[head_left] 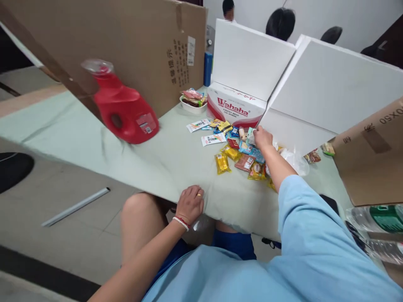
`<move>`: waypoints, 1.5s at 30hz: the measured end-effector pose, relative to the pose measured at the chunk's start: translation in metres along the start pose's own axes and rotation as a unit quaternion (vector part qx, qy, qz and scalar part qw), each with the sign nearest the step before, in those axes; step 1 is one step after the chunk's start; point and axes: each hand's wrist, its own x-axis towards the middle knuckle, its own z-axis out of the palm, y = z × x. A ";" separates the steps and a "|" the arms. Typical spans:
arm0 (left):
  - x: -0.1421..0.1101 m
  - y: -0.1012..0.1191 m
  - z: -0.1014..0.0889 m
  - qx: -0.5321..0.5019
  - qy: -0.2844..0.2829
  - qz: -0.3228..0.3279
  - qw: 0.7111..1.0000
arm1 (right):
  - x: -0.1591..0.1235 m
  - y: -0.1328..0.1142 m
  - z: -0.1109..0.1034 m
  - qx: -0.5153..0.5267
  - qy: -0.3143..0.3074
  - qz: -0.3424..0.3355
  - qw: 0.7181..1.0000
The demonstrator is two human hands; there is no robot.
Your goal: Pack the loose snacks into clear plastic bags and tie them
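My left hand (190, 204) lies on the near table edge with its fingers flat on the cloth, holding nothing. Stretched out to the far side of the snack pile, my right hand (263, 137) has its fingers closed at a small pale-green and white packet (250, 133), partly hidden by them. Around it lie blue wrapped snacks (245, 147), a brown packet (244, 162) and a round yellow-wrapped snack (257, 170). Yellow packets (222, 163) sit nearer the middle. Two white packets (213, 139) lie left of the pile. My right forearm covers part of the pile.
A Wahaha carton (234, 110) and white boards (302, 96) stand behind the snacks. Left are a red jug (126, 109), a large cardboard panel (132, 50) and a white bowl (192, 109) of packets. Right are a clear plastic bag (296, 161) and bottles (374, 219).
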 end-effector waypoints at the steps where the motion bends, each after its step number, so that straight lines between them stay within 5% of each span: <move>1: 0.000 0.000 0.000 -0.006 0.001 -0.001 1.000 | -0.002 0.000 -0.005 0.029 0.028 0.013 0.999; 3: 0.001 -0.001 0.001 -0.021 0.003 -0.008 1.000 | -0.018 0.001 -0.015 0.164 0.102 0.038 0.980; 5: 0.001 -0.001 0.002 -0.052 0.007 -0.023 0.998 | -0.057 0.002 -0.023 0.384 0.140 0.070 0.910; 8: -0.001 -0.002 -0.001 -0.156 0.030 -0.070 0.985 | -0.150 0.005 -0.024 0.641 0.031 0.121 0.758; 11: -0.007 0.004 -0.014 -0.298 0.053 -0.149 0.942 | -0.251 0.007 -0.014 0.705 -0.034 0.208 0.677; 13: -0.009 0.017 -0.026 -0.387 0.017 -0.163 0.907 | -0.301 0.001 -0.004 0.733 -0.066 0.276 0.618; 16: -0.006 0.047 -0.039 -0.500 -0.056 -0.095 0.859 | -0.335 -0.020 0.009 0.776 -0.095 0.341 0.522; 20: 0.007 0.079 -0.042 -0.534 -0.027 -0.016 0.845 | -0.330 -0.044 0.004 0.814 -0.176 0.324 0.449; 24: 0.016 0.067 -0.044 -0.578 -0.044 -0.031 0.814 | -0.310 -0.047 -0.022 0.803 -0.255 0.247 0.478; 28: 0.002 0.040 -0.054 -0.651 -0.101 -0.170 0.733 | -0.297 -0.039 -0.030 0.759 -0.192 0.224 0.580; 32: -0.009 0.039 -0.060 -0.683 -0.082 -0.272 0.673 | -0.306 -0.051 -0.009 0.717 -0.094 0.223 0.654; 37: -0.005 0.049 -0.059 -0.747 -0.096 -0.277 0.596 | -0.322 -0.065 0.025 0.636 -0.129 0.191 0.736; 39: -0.003 0.047 -0.058 -0.759 -0.078 -0.308 0.569 | -0.319 -0.059 0.031 0.608 -0.096 0.191 0.764; 42: -0.002 0.044 -0.057 -0.756 -0.058 -0.350 0.550 | -0.311 -0.047 0.027 0.571 0.010 0.208 0.794; 45: -0.002 0.048 -0.058 -0.759 -0.067 -0.358 0.540 | -0.309 -0.051 0.017 0.582 -0.048 0.184 0.791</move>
